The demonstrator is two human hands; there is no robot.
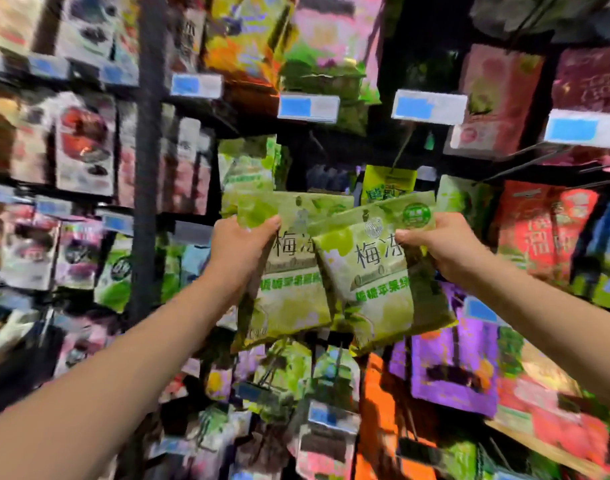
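Two matching green snack packets with dark printed characters are held up in front of a shop rack. My left hand [239, 249] grips the left green packet [289, 299] by its upper left edge, thumb on the front. My right hand [445, 247] grips the right green packet [376, 289] near its top right corner. The right packet overlaps the left one's right side. Both hang tilted, tops toward the rack.
Hanging snack bags fill the rack behind: more green packets [248, 171] on a peg just behind, red bags [538, 230] at right, purple bags [452, 355] and orange bags [379, 403] below. Blue-and-white price tags [308, 106] stick out on peg ends. A dark upright post [147, 168] stands at left.
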